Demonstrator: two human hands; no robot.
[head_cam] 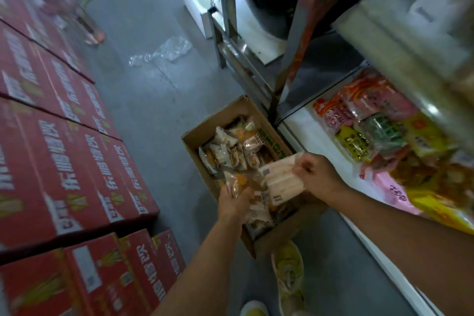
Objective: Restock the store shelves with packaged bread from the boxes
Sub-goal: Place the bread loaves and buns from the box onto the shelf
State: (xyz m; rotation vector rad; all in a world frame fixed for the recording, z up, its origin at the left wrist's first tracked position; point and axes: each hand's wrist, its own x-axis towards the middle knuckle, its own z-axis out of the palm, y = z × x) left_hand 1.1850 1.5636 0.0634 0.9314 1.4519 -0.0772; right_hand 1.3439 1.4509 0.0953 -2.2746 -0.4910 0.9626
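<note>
An open cardboard box [205,131] sits on the grey floor below me, filled with several small packaged breads [230,151]. My right hand [316,174] grips a stack of pale bread packs [279,182] above the box's right side. My left hand [233,202] reaches into the box and holds another small bread pack [234,183]. The low white shelf [307,136] lies just right of the box.
Colourful snack bags [379,131] lie on the low shelf at right, under an upper shelf [400,41]. Red drink cartons [64,156] are stacked along the left. Metal rack legs [225,20] and a crumpled plastic wrap [164,51] are on the floor beyond. My shoes [288,272] stand by the box.
</note>
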